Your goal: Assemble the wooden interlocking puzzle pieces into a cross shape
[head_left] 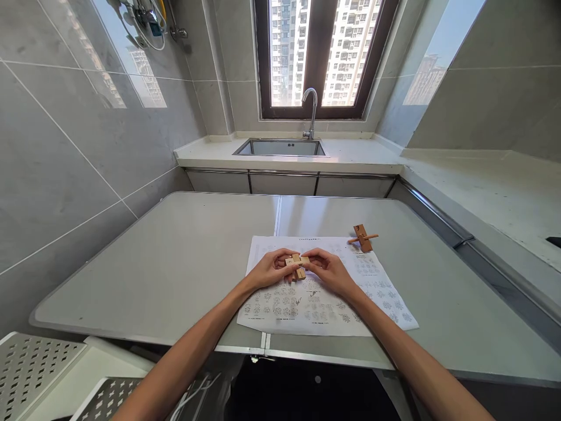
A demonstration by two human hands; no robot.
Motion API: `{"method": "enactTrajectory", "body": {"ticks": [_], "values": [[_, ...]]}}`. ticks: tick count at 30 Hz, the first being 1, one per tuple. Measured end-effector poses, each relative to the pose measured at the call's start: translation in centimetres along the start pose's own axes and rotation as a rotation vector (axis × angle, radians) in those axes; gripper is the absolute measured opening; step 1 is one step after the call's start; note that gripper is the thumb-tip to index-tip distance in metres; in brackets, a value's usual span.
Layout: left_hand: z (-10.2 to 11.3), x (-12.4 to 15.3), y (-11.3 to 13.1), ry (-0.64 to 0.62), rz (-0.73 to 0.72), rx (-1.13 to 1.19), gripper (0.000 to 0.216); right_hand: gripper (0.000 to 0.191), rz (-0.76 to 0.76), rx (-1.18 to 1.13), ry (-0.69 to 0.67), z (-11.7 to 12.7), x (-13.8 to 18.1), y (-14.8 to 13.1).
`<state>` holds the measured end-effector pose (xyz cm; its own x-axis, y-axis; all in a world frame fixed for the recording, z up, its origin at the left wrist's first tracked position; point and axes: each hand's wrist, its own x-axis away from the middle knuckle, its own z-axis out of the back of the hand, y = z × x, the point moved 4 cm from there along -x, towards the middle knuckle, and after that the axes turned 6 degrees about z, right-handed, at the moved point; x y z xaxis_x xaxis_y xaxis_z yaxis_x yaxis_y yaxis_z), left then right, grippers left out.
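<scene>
Several small light wooden puzzle pieces (pixel 300 273), fitted crosswise, are held up between my two hands above a printed sheet. My left hand (pixel 272 269) pinches them from the left, its fingers curled around and partly behind the wood. From the other side, the fingertips of my right hand (pixel 326 268) close on the right end of the pieces. Under both hands lies the white instruction sheet (pixel 324 318), covered with rows of small diagrams. Beyond its upper right edge rest darker wooden pieces (pixel 363 238), with a thin stick lying across a flat marked block.
The sheet lies on a grey folding table (pixel 175 263) with a metal seam down its middle. Behind stand a counter with a sink (pixel 280 148) and a faucet (pixel 312 111) under a window. Tiled walls flank the table; white perforated baskets (pixel 35 368) are at lower left.
</scene>
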<state>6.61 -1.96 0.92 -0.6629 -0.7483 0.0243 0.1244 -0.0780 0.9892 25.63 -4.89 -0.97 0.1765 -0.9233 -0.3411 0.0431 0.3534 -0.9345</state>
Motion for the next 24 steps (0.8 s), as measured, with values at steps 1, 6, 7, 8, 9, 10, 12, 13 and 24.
{"method": "enactTrajectory", "body": {"ticks": [1,6,7,8,9,10,12,13,24], "values": [[0.0,-0.04,-0.05,0.003,-0.002,0.009,0.055,0.039,0.006,-0.007,-0.001,-0.04,0.01,0.01],[-0.16,-0.12,0.07,-0.004,-0.007,0.035,0.053,0.037,0.047,0.009,0.004,-0.1,0.06,-0.06],[-0.18,-0.1,0.15,0.001,-0.009,0.037,0.052,0.037,0.054,0.013,0.004,-0.1,0.07,-0.1],[-0.19,-0.09,0.22,0.006,-0.01,0.037,0.051,0.036,0.06,0.015,0.003,-0.11,0.08,-0.15],[-0.21,-0.07,0.27,0.01,-0.01,0.034,0.051,0.036,0.064,0.017,0.002,-0.11,0.09,-0.19],[-0.21,-0.05,0.3,0.016,-0.013,0.027,0.051,0.035,0.067,0.02,0.003,-0.12,0.1,-0.24],[-0.2,-0.03,0.3,0.025,-0.02,0.006,0.05,0.035,0.069,0.018,0.002,-0.17,0.11,-0.3],[-0.19,-0.02,0.29,0.028,-0.026,-0.001,0.048,0.034,0.07,0.011,0.001,-0.22,0.12,-0.32],[-0.11,-0.13,-0.11,0.04,-0.05,-0.008,0.044,0.032,0.127,0.043,0.03,-0.59,0.16,-0.18]]}}
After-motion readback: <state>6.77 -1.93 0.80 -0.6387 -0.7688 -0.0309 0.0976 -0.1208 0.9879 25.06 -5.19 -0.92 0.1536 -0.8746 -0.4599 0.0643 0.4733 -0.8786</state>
